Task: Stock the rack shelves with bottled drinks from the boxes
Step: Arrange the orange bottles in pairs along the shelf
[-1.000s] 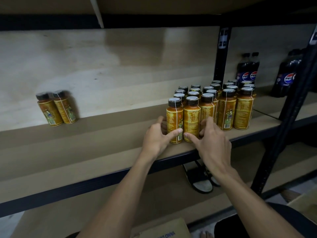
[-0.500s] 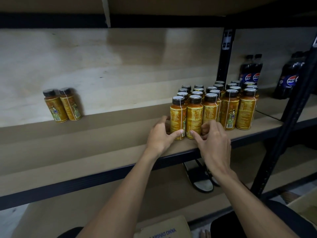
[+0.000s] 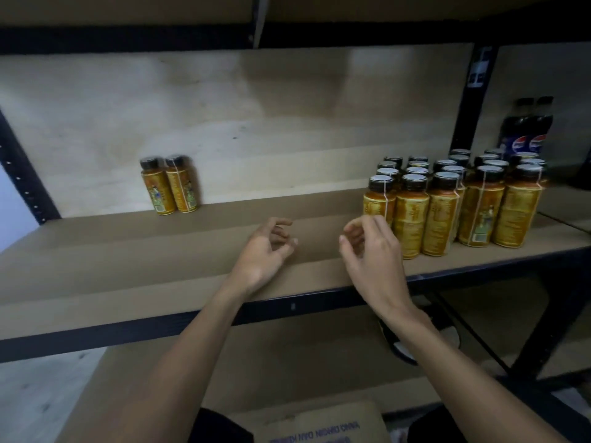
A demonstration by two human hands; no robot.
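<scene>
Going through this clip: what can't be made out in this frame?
In the head view:
the orange bottle group: back rows hidden by the front row, so no sure count.
the bottle pair: label print blurred.
the cardboard box: cut by the bottom edge; contents unseen.
the cola bottles: lower parts behind the orange bottles.
the sandal: partly behind the right forearm.

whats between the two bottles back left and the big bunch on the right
Just bare shelf board, in the head view; left hand and right hand are further forward.
</scene>
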